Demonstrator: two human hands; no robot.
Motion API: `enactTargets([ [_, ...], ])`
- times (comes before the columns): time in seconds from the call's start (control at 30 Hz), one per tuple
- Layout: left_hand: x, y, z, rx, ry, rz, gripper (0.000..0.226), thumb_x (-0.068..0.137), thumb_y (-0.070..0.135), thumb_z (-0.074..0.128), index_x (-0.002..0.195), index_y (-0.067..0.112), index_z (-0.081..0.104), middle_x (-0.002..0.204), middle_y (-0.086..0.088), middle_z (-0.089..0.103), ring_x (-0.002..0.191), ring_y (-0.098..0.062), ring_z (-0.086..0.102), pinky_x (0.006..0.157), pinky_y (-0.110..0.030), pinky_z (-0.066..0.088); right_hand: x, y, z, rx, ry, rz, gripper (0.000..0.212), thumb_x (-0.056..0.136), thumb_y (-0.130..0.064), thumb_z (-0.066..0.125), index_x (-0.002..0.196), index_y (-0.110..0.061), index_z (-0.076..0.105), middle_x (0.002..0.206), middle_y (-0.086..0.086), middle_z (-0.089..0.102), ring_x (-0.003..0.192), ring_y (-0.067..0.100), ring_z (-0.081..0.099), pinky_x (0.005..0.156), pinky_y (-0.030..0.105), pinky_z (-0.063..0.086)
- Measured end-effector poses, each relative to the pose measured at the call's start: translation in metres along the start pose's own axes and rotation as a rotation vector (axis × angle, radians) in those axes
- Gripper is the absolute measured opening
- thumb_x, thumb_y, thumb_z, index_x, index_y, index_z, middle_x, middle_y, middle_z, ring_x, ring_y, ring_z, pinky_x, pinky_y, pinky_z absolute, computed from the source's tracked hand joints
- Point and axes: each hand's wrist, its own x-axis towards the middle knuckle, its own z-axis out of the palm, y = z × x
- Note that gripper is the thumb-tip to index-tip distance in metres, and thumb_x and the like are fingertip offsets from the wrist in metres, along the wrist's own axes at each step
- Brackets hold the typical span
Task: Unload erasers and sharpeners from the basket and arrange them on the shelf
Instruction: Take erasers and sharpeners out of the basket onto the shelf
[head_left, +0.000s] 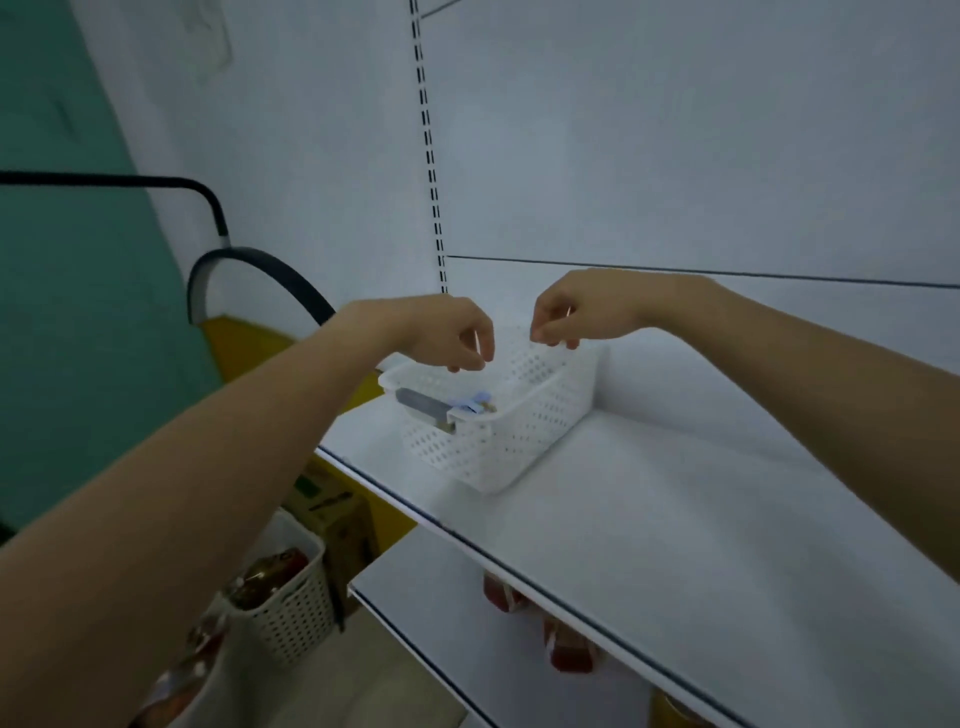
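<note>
A white perforated basket (498, 441) stands on the white shelf (649, 519), close to its left front edge. Inside lie a grey block (421, 404) and small light-blue pieces (470, 408), blurred and partly hidden by the basket wall. My left hand (447, 335) reaches over the basket's far left rim, fingers curled down and pinching it. My right hand (566, 314) is at the far right rim, with its fingertips curled over the edge. The two hands are a short gap apart above the basket.
Below is a lower shelf (431, 613) with red packets (569, 654) under the upper board. A cream perforated bin (291, 618) with wrapped goods and a cardboard box (332, 514) stand at lower left. A black cart handle (208, 208) curves on the left. A slotted upright (431, 171) runs up the back panel.
</note>
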Motion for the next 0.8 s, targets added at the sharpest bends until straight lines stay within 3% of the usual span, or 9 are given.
enactTargets([
  [0.17,0.042,-0.033,0.018,0.009,-0.002,0.021,0.020,0.089,0.021,0.056,0.109,0.025,0.060,0.102,0.009,0.058,0.089,-0.011,0.056,0.083,-0.024,0.046,0.065,0.020,0.020,-0.032,-0.044,0.025,0.015,0.090,-0.032,0.053,0.097,-0.024,0.062,0.090,-0.010,0.062,0.073,0.004,0.060,0.077,0.028,0.048],
  [0.33,0.082,-0.049,0.037,0.003,-0.134,0.084,0.034,0.084,0.019,0.066,0.116,0.022,0.056,0.115,0.003,0.057,0.087,-0.010,0.053,0.082,-0.023,0.044,0.100,0.040,0.053,-0.074,-0.145,0.130,0.020,0.090,-0.032,0.053,0.106,-0.022,0.059,0.098,-0.004,0.058,0.078,0.012,0.060,0.077,0.025,0.047],
  [0.6,0.133,-0.054,0.064,0.114,-0.471,0.269,0.058,0.076,0.023,0.075,0.127,0.025,0.047,0.136,-0.001,0.041,0.121,-0.021,0.045,0.097,-0.032,0.041,0.110,0.052,0.078,-0.101,-0.080,0.272,0.024,0.091,-0.028,0.052,0.112,-0.018,0.060,0.109,-0.002,0.057,0.090,0.010,0.048,0.078,0.021,0.037],
  [0.7,0.147,-0.059,0.069,0.166,-0.462,0.401,0.048,0.075,0.022,0.075,0.116,0.024,0.050,0.129,-0.001,0.046,0.116,-0.020,0.046,0.097,-0.036,0.042,0.109,0.050,0.079,-0.092,-0.031,0.328,0.022,0.090,-0.025,0.053,0.109,-0.018,0.062,0.107,-0.003,0.059,0.088,0.008,0.048,0.078,0.020,0.037],
  [0.8,0.158,-0.065,0.076,0.109,-0.397,0.504,0.038,0.077,0.020,0.073,0.108,0.023,0.051,0.116,-0.002,0.054,0.103,-0.020,0.052,0.085,-0.031,0.044,0.108,0.049,0.080,-0.058,0.044,0.380,0.019,0.090,-0.024,0.054,0.105,-0.018,0.064,0.100,-0.006,0.058,0.087,0.007,0.049,0.078,0.021,0.037],
])
